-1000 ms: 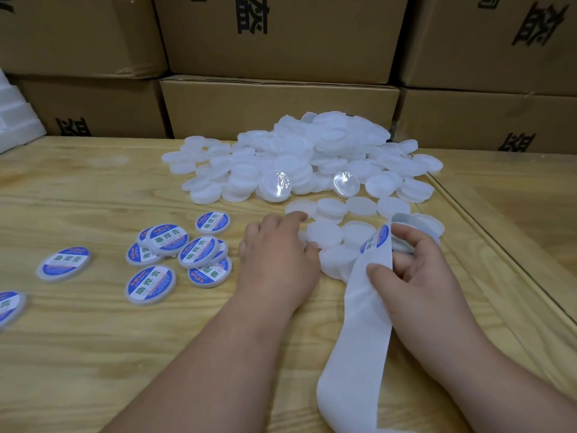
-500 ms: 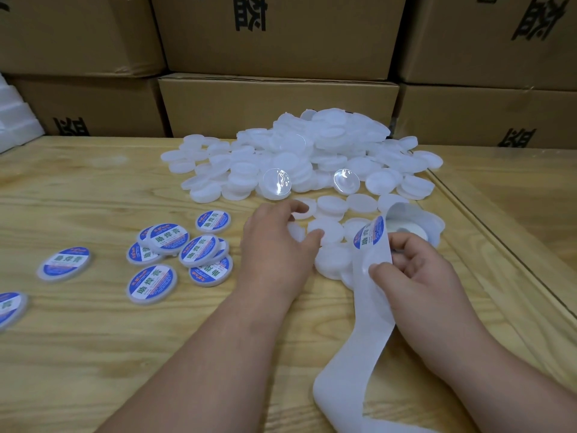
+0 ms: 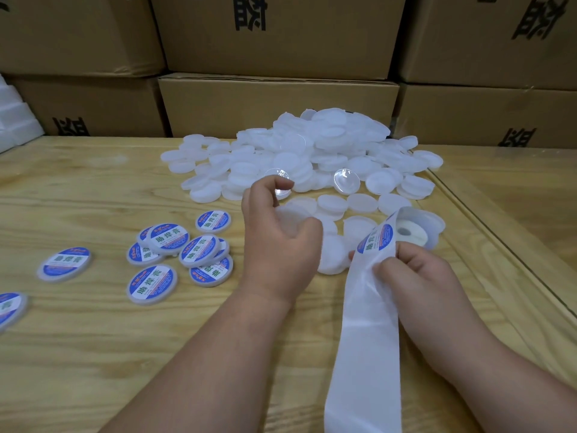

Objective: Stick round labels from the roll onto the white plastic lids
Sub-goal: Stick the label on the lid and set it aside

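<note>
A heap of bare white plastic lids (image 3: pixel 315 154) lies at the back middle of the wooden table (image 3: pixel 78 354). My left hand (image 3: pixel 278 235) grips one white lid (image 3: pixel 292 218), lifted off the table in front of the heap. The label roll (image 3: pixel 412 234) sits on the table to the right. My right hand (image 3: pixel 412 270) pinches the white backing strip (image 3: pixel 365 339) that runs from the roll toward me. A blue and white round label (image 3: pixel 376 239) sits on the strip just above my right thumb. Several labelled lids (image 3: pixel 181 251) lie on the table at the left.
Stacked brown cardboard boxes (image 3: pixel 274 104) line the back of the table. White foam pieces (image 3: pixel 15 120) sit at the far left. Two clear plastic discs (image 3: pixel 346 181) lie against the heap. A seam (image 3: pixel 499 242) runs across the table on the right.
My left hand has picked a white lid off the table and raised it. My right hand has pulled the strip so the label stands up nearer the lid.
</note>
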Tool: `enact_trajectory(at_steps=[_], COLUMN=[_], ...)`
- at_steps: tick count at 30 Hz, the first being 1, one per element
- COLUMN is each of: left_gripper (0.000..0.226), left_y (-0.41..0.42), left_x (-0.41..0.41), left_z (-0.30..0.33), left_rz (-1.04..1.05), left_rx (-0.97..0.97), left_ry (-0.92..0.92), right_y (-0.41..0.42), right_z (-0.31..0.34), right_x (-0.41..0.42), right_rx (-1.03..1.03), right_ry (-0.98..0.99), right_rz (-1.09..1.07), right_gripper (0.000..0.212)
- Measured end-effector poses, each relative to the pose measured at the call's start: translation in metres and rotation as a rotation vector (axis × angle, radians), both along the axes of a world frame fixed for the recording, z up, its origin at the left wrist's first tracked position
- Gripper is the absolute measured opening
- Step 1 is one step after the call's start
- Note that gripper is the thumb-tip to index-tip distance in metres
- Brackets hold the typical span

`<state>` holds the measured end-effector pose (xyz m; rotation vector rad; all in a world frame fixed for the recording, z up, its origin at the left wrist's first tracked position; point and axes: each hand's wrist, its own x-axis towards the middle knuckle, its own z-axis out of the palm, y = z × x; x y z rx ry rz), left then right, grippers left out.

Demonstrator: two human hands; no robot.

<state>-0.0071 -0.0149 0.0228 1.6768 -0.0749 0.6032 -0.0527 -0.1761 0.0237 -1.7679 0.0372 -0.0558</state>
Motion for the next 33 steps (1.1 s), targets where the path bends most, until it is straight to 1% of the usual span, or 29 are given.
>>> enact_trajectory(at_steps=[2,4,5,7,9,10,12,14,16,19,21,24,25,27,31,33], left_gripper=[0.051,0.052,0.050,0.040,0.031,0.028,0.025,0.024,0.023,0.030,0.034,0.050,0.048,0.038,0.020,0.015], left_y=[-0.0001,0.0006,0.0008,0.0002,-0.0019,-0.0029,-0.0045,-0.0051,-0.0052,-0.0059,-0.0077,-0.0084,-0.0081,-0.0077,-0.0078,-0.0081], left_x=[0.0032,0.0065,0.0080,0.0089,0.0083,0.0083,0.0081,0.0076,0.0064,0.0032,0.0017,0.0023,0.0024,0.0023,0.0003,-0.0004], left_z=[-0.0034,-0.0069,-0.0078,-0.0082,-0.0082,-0.0085,-0.0083,-0.0071,-0.0057,-0.0042,-0.0032,-0.0045,-0.0044,-0.0048,-0.0054,-0.0051], left_rz=[-0.033,-0.037,-0.022,0.011,0.021,0.013,-0.022,-0.059,-0.078,-0.146,-0.205,-0.252,-0.255,-0.244,-0.239,-0.233], left_rx=[0.056,0.113,0.146,0.177,0.140,0.121,0.101,0.073,0.051,-0.003,-0.082,-0.134,-0.126,-0.074,-0.026,0.008], left_ry=[0.053,0.025,-0.001,-0.060,-0.081,-0.085,-0.109,-0.165,-0.213,-0.197,-0.138,-0.039,-0.006,0.016,-0.089,-0.131], right_y=[0.0004,0.0006,0.0006,-0.0008,-0.0016,-0.0010,0.0007,0.0006,0.0004,0.0010,0.0017,0.0020,0.0024,0.0034,0.0038,0.0034], right_z=[0.0001,0.0014,0.0020,0.0006,-0.0010,-0.0010,-0.0011,-0.0030,-0.0060,-0.0079,-0.0074,-0.0048,-0.0040,-0.0028,-0.0010,-0.0009], right_x=[-0.0005,-0.0011,-0.0013,-0.0006,-0.0002,-0.0003,-0.0005,0.0010,0.0029,0.0045,0.0047,0.0039,0.0036,0.0030,0.0014,0.0009], right_rx=[0.021,0.055,0.077,0.113,0.121,0.121,0.082,0.016,0.005,0.033,0.057,0.063,0.065,0.069,0.058,0.053], right_ry=[-0.004,0.000,0.001,-0.007,-0.013,-0.023,-0.048,-0.079,-0.091,-0.086,-0.075,-0.068,-0.068,-0.069,-0.072,-0.076], right_rz=[0.005,0.000,-0.008,-0.030,-0.045,-0.046,-0.052,-0.055,-0.043,-0.026,-0.007,0.010,0.013,0.017,0.023,0.029], right_gripper=[0.041,0.035,0.031,0.034,0.036,0.031,0.023,0.023,0.019,0.009,0.015,0.021,0.021,0.021,0.023,0.024])
